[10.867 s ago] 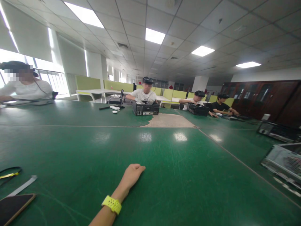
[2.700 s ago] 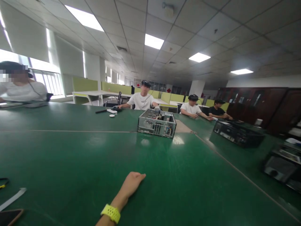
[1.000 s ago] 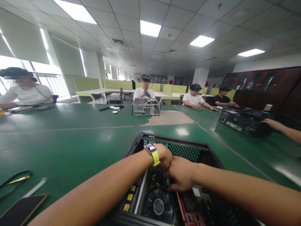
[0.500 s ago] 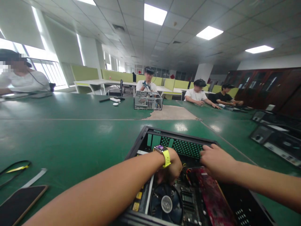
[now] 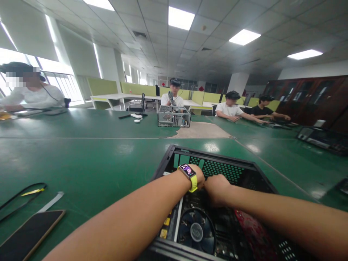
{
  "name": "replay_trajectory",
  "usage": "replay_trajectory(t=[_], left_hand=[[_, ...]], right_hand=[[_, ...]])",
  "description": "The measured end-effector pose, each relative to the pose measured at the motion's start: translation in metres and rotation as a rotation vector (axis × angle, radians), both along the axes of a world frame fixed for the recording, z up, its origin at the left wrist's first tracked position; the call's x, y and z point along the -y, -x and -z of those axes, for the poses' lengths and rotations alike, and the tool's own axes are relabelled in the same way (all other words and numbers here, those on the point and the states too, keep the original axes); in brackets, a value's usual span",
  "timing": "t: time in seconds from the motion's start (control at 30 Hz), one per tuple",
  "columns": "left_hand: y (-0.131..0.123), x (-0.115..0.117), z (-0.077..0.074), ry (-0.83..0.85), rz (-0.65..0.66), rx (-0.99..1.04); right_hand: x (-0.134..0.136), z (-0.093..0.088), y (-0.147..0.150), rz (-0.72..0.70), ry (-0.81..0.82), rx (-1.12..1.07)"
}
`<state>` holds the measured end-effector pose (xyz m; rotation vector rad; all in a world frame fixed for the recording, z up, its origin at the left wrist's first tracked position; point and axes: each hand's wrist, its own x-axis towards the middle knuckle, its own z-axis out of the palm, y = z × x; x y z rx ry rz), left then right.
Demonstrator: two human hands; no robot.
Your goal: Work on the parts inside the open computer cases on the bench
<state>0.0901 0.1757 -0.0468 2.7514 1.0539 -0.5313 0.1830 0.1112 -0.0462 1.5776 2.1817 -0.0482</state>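
Observation:
An open black computer case (image 5: pixel 174 152) lies on the green table right in front of me. Both my hands reach down into it, side by side near the perforated back wall. My left hand (image 5: pixel 199 175), with a yellow watch on the wrist, bends downward and its fingers are hidden. My right hand (image 5: pixel 217 188) is curled into a fist beside it; what it grips is hidden. Below them sit a round cooler fan (image 5: pixel 196 231) and a red card (image 5: pixel 251 232).
A phone (image 5: pixel 29 233), a white strip (image 5: pixel 50 203) and a black cable (image 5: pixel 20 194) lie at the left. Another person works on a silver case (image 5: pixel 174 116) across the table. Other people sit at left and right. More black cases (image 5: pixel 320 139) stand on the right.
My right hand has moved left off the red card and closed beside my left hand near the case's back wall. The camera has shifted slightly.

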Motion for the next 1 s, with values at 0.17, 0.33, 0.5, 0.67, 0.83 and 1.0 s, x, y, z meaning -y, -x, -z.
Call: replay_trajectory(t=[0.17,0.33,0.5,0.67,0.83,1.0], left_hand=[[0.002,0.015,-0.032,-0.022,0.06,-0.099],[0.007,0.024,-0.061,-0.036,0.073,-0.081],[0.02,0.017,-0.073,0.242,-0.038,-0.121],[0.031,0.011,-0.078,0.088,-0.104,0.17],[0.02,0.015,-0.069,-0.11,0.049,0.254],[0.006,0.019,-0.047,-0.031,0.067,0.041]], right_hand=[[-0.009,-0.034,-0.022,-0.066,-0.041,-0.058],[-0.005,-0.054,-0.043,0.088,0.077,-0.378],[0.015,-0.033,-0.047,0.432,0.841,-0.524],[0.01,-0.016,-0.048,0.224,0.397,-0.272],[0.001,-0.02,-0.063,0.121,0.082,-0.219],[0.007,-0.016,-0.053,0.005,0.163,-0.379]])
